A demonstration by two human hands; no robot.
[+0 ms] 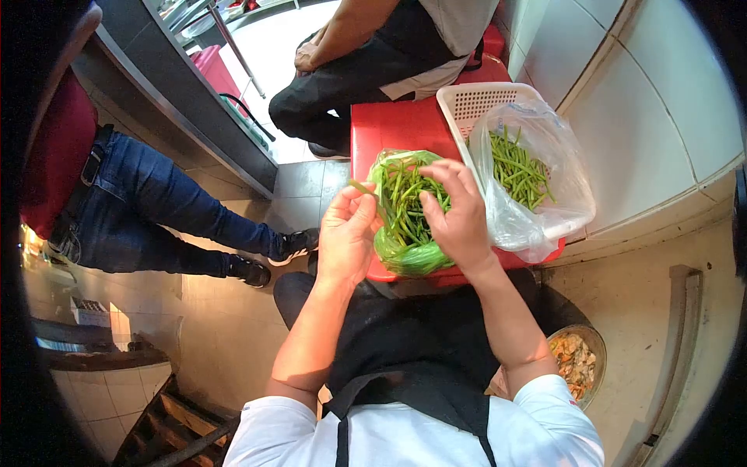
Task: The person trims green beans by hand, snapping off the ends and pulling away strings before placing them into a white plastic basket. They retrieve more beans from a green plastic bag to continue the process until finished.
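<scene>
- Our left hand (346, 233) pinched one bean (362, 188) between thumb and fingertips, the bean sticking out up and to the left, just beside the green bag (408, 257).
- Our right hand (459, 214) lay curled over the beans (405, 198) in that bag, fingers bent down among them; we could not tell whether it gripped any.
- The two hands were close together, nearly touching, above the bag's open mouth.
- The green bag sat on the near edge of a red stool (393, 124), right in front of our knees.
- Beside it to the right, a white basket (475, 101) rested on the same stool, holding a clear bag (545, 210) with more beans (517, 167) inside.
- A bowl (595, 342) of scraps stood on the floor by our right elbow.
- Across the stool a person in dark trousers (342, 82) sat facing us; another in jeans (156, 210) was at our left.
</scene>
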